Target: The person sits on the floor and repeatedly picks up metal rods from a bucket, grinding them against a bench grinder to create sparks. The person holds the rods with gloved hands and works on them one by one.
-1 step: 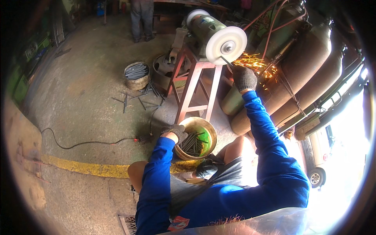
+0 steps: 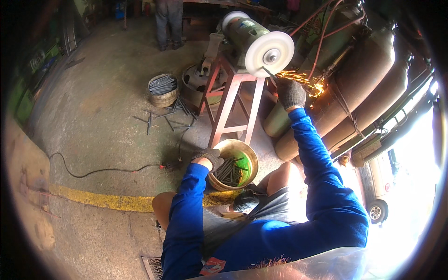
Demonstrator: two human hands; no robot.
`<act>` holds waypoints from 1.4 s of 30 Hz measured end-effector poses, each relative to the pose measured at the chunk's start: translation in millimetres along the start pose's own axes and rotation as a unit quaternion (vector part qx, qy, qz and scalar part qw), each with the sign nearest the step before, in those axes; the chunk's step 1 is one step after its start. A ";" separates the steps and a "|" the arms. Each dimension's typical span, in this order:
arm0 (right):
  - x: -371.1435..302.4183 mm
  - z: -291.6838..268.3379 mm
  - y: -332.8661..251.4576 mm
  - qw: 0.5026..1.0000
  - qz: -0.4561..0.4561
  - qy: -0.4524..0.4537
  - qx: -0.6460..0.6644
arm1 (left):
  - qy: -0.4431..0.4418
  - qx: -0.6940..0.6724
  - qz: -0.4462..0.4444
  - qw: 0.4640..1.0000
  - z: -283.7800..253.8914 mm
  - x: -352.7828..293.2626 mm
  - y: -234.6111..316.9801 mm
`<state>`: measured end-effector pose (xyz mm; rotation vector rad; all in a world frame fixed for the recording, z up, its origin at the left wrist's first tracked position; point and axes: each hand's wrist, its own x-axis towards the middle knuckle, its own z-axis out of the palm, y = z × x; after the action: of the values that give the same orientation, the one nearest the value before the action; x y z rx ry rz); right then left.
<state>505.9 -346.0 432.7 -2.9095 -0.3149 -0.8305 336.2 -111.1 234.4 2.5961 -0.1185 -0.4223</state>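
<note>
My right hand (image 2: 291, 93), in a dark grey knit glove, is closed around a thin dark metal rod (image 2: 268, 71). The rod's tip meets the lower edge of the white wheel (image 2: 269, 54) on a bench grinder (image 2: 247, 31), and orange sparks (image 2: 303, 79) fly off to the right. A red metal stand (image 2: 235, 84) carries the grinder. Lower down, my gloved left hand (image 2: 211, 158) is beside the rim of a round bucket (image 2: 252, 161) with several short dark rods (image 2: 227, 171) inside. Its fingers are curled; whatever they hold, if anything, is hidden.
Large gas cylinders (image 2: 359, 70) lean at the right. Another bucket (image 2: 164, 99) of rods stands left of the stand, with loose rods (image 2: 171, 125) on the floor nearby. A black cable (image 2: 100, 173) crosses the floor. Farther back stands a person (image 2: 169, 23).
The spray of sparks has narrowed and shifted slightly. Both hands and the rod stay where they were.
</note>
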 end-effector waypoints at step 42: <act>-240.8 93.9 -5.0 0.318 0.431 -0.239 0.810 | -0.146 0.072 0.035 0.986 35.2 17.5 17.0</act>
<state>352.9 -367.9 225.5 -0.7776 0.3049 0.5138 341.5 -145.2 208.9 2.6444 -0.3516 -0.7917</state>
